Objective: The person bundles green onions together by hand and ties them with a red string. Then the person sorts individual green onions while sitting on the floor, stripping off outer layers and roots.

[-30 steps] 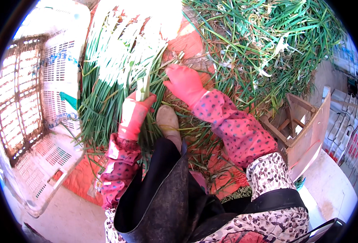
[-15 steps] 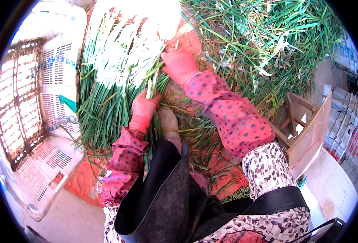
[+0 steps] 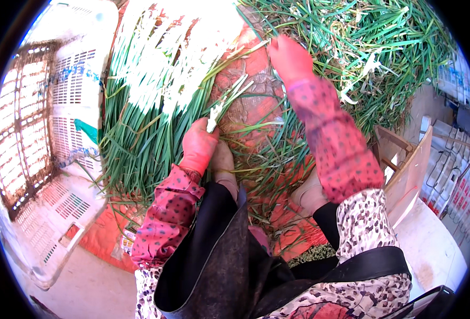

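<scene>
Gripping pale stalks (image 3: 213,119) in left hand (image 3: 200,144), with tips poking out the top, maybe to keep them neat; with right hand (image 3: 290,57) curled by the messy heap (image 3: 400,61), can't tell if around any; hemmed in at left by leaves (image 3: 136,143) and crate (image 3: 92,206); freer over the red mat (image 3: 255,63)

Blue marks (image 3: 74,71), white crate (image 3: 103,42), seemingly illegible

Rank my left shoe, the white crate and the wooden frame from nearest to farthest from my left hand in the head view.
1. Left shoe: close by, just right of the left hand.
2. White crate: off to the left.
3. Wooden frame: far right.
</scene>
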{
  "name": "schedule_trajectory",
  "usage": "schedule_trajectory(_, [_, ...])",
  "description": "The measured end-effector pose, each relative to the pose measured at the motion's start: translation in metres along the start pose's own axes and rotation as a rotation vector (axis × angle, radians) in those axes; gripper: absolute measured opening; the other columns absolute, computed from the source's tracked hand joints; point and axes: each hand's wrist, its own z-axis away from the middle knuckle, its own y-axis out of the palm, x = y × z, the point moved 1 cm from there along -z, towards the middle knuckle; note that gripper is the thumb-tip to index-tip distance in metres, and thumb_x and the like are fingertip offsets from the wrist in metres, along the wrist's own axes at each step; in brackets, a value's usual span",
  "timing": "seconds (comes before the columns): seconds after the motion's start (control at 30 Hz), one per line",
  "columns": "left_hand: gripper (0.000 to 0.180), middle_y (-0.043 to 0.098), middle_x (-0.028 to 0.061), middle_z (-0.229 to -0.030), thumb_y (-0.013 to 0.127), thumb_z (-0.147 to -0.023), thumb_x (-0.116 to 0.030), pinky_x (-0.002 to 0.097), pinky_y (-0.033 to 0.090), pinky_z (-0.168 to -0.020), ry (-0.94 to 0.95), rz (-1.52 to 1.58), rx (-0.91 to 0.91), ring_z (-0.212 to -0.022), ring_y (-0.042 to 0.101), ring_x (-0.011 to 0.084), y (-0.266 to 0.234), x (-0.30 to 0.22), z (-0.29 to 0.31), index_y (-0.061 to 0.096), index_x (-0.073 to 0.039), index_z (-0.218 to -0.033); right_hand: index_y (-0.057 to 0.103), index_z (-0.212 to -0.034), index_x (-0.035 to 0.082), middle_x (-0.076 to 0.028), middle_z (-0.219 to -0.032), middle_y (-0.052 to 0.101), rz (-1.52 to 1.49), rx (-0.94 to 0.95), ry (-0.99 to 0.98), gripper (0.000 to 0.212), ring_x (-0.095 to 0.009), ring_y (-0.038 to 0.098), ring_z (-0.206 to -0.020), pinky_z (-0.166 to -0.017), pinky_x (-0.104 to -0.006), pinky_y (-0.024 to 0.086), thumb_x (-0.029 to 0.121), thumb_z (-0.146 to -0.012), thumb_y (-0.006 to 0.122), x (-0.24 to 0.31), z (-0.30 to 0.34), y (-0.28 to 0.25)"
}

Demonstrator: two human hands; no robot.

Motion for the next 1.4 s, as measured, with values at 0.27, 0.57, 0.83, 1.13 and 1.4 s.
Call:
schedule_trajectory(0.27, [0.024,0.064,0.0186,-0.087,0.065,-0.076,-0.024,0.0448,0.049,-0.071,-0.046,0.059,0.098,-0.083,0.06,0.0387,-0.001,-0.011,0.019,0.063,-0.007,-0.093,0.065,-0.083,-0.002,-0.009,-0.071,0.065,-1.066,0.519,0.668,0.023,-0.018,0.061,-0.057,-0.053,-0.0302,0.047,0.02,-0.081,0.064,0.069,0.115,0.084])
schedule_trajectory(0.57, [0.014,0.063,-0.0011,-0.077,0.066,-0.082,-0.009,0.0208,0.044,-0.058,-0.223,0.546,0.007,-0.062,0.055,0.006,-0.029,-0.004,0.022,0.067,-0.004,-0.095,0.064,-0.1,0.006,-0.002,-0.076,0.064,-1.521,0.48,0.753,0.022,-0.006,0.051,-0.053,-0.046,-0.0215,0.038,0.018,-0.082,0.063,0.026,0.136,0.076])
schedule_trajectory(0.83, [0.028,0.066,0.0057,-0.08,0.069,-0.081,-0.016,0.027,0.048,-0.068,-0.007,0.507,0.081,-0.073,0.06,0.0107,-0.032,-0.042,0.013,0.061,-0.002,-0.104,0.064,-0.092,0.005,-0.005,-0.07,0.063,-1.262,0.584,0.727,0.021,-0.013,0.055,-0.046,-0.041,-0.0271,0.044,0.023,-0.086,0.057,0.087,0.131,0.028])
schedule_trajectory(1.13, [0.023,0.066,0.0032,-0.076,0.07,-0.075,-0.009,0.0248,0.047,-0.058,-0.377,0.701,0.32,-0.063,0.058,0.0093,-0.053,-0.005,-0.01,0.066,-0.004,-0.097,0.065,-0.092,0.011,-0.008,-0.075,0.066,-0.53,-0.097,0.001,0.014,-0.023,0.063,-0.064,-0.057,-0.0348,0.048,0.018,-0.081,0.059,0.035,0.064,0.044])
schedule_trajectory(1.4, [0.022,0.067,0.0035,-0.081,0.068,-0.076,-0.013,0.0274,0.046,-0.067,-0.153,0.642,0.018,-0.071,0.058,0.01,-0.06,0.004,-0.004,0.065,-0.002,-0.095,0.064,-0.086,0.014,-0.007,-0.081,0.065,-0.109,0.189,-0.521,0.013,-0.03,0.063,-0.077,-0.068,-0.0409,0.049,0.019,-0.074,0.063,0.038,0.062,0.046])
